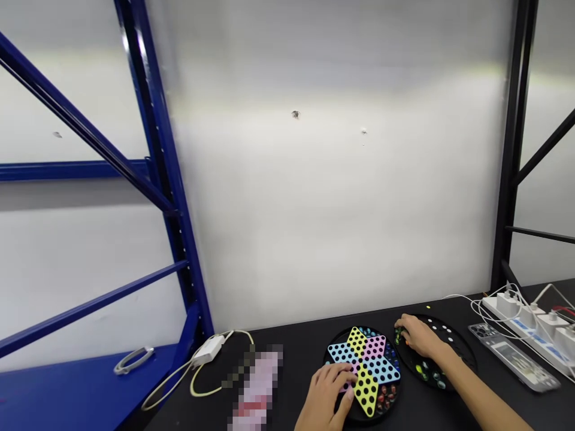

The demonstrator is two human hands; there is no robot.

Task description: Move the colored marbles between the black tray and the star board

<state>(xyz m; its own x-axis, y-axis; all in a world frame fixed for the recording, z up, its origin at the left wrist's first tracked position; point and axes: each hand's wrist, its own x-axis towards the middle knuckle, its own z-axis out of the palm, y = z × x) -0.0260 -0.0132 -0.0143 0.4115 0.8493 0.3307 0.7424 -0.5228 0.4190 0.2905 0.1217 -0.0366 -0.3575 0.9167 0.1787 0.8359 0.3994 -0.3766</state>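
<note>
A Chinese checkers board [387,369] with a coloured, holed star lies in a round black tray. Marbles, blue [392,358] and red [387,395], sit in the pockets between the star's points. My left hand [330,392] rests on the near left part of the star, fingers outstretched and holding nothing. To the right is a second round black tray [467,353]. My right hand [418,334] reaches over its left side, fingers bent down among green marbles [398,339]. What its fingertips hold, if anything, is hidden. Yellow and green marbles [424,368] lie near that wrist.
At the right are a phone-shaped grey case [514,357] and a white power strip [525,323] with plugs and cables. A white adapter [209,350] with its cord and a blurred pink item [260,383] lie left. A blue rack post [173,179] stands beyond.
</note>
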